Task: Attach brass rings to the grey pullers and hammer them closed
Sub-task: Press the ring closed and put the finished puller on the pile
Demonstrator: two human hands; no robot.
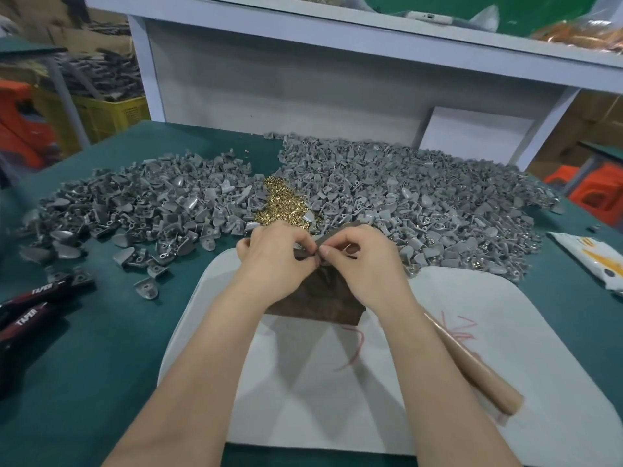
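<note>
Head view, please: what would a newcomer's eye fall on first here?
Two heaps of grey pullers spread across the green table, a pile of brass rings between them. In front, the left hand and right hand pinch one small grey piece over a dark block.

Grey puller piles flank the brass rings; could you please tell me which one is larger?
The right pile, reaching toward the white packet: it spreads wider than the left pile beside the TAPER-marked tool.

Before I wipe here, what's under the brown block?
The white mat lies under the brown block. The left hand and right hand cover its far end; beneath there is unseen.
</note>
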